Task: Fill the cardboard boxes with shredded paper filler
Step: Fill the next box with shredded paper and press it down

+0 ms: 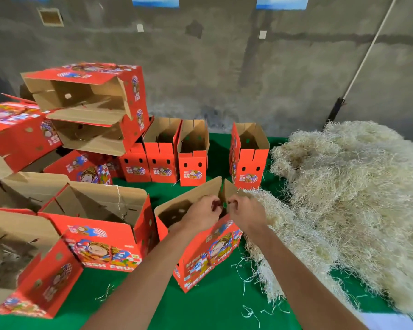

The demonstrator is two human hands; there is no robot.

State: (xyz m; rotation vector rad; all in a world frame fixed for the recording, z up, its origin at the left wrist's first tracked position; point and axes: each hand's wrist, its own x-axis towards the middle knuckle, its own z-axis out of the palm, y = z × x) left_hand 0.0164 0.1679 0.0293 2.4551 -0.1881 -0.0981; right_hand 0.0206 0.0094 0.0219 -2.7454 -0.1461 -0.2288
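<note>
Centre frame: left hand (202,214) and right hand (244,211), each grip pinching the red box's (208,256) flaps; shredded paper (343,186) piled right.

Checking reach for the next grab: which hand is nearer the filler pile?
Right. The right hand grips the box flap right beside the filler pile; the left hand holds the same flap, one hand farther from the pile.

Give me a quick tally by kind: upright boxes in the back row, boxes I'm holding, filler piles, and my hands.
upright back-row boxes: 4
held box: 1
shredded paper pile: 1
hands, left hand and right hand: 2
Total: 8
</note>
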